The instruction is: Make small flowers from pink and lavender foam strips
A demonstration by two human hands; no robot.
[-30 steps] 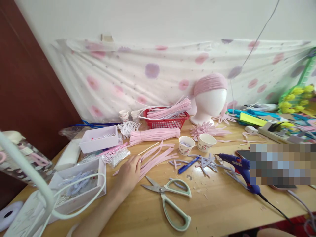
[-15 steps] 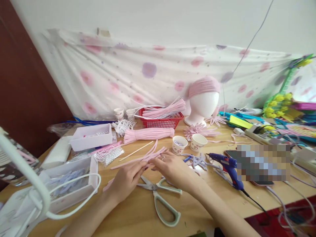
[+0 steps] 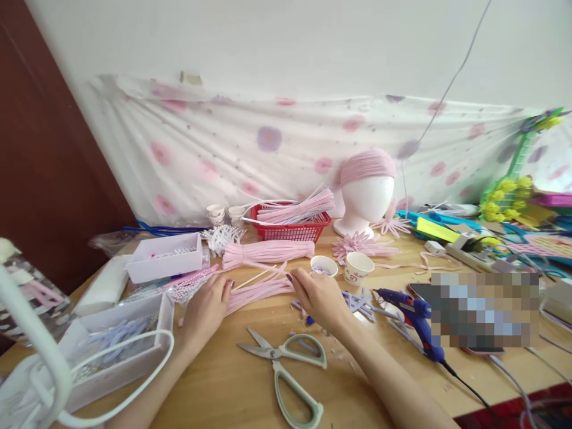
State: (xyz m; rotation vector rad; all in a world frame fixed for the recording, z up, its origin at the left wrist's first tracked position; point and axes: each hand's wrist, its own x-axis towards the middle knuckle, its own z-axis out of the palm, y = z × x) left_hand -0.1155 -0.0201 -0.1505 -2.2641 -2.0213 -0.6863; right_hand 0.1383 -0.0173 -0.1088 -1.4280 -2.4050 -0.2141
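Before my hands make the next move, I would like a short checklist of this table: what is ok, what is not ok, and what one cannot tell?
1. Left hand by the loose pink strips: ok, it is at their left part.
2. Right hand by the same strips: ok, it is at their right end.
3. Firm grip on both sides: cannot tell, the contact is too unclear.
4. Scissors closed: not ok, they lie with the blades apart.
5. Glue gun cool: cannot tell, its heat does not show.
6. Cup with purple pieces upright: ok, it stands just beyond the right hand.

A mannequin head [image 3: 369, 193] stands near a basket [image 3: 292, 232].
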